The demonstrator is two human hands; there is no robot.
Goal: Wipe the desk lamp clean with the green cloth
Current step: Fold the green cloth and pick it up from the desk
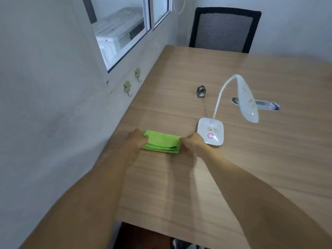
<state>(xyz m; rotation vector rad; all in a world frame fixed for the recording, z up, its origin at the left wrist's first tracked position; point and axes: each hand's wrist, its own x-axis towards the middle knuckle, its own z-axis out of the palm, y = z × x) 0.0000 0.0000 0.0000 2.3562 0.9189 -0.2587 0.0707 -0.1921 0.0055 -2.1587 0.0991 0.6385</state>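
A folded green cloth [161, 142] lies on the wooden desk [251, 159] near its left edge. My left hand [135, 140] grips the cloth's left end and my right hand [193, 143] grips its right end. Just right of my right hand stands a white desk lamp: its square base [212, 129] has a pink ring and brownish specks, and a bent neck carries the long head [247, 100], also speckled with dirt.
A small grey metal object [200, 91] stands on the desk behind the lamp. An oval cable slot [265, 105] sits behind the lamp head. A black mesh chair [224, 29] is at the far end. Wall hooks [127, 88] and a window are to the left.
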